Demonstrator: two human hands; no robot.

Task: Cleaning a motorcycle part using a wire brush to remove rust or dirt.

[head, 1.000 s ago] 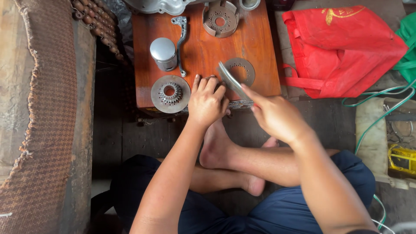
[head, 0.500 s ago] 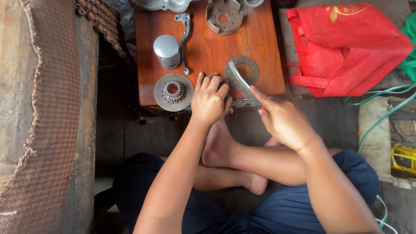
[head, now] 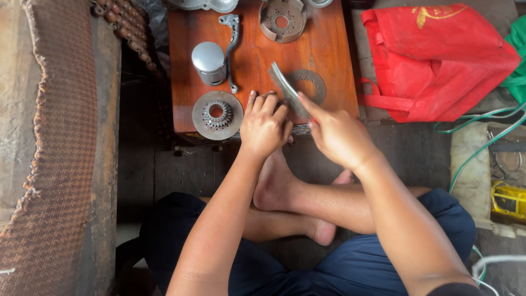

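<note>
Metal plates (head: 286, 89), a thin stack held on edge over the wooden board (head: 263, 49), at about 12 o'clock from the person's lap.

Right hand (head: 337, 134) pinches the stack's near end; left hand (head: 266, 125) lies knuckles-up on the board, fingers curled, just beside it at 9 o'clock. The plates look stiff, thin, sharp-rimmed and possibly oily, so best gripped by the edges. A red bag (head: 438, 60) at 2 o'clock lies shut, contents hidden; a metal cup (head: 208, 63) stands upside down at 11 o'clock.
</note>
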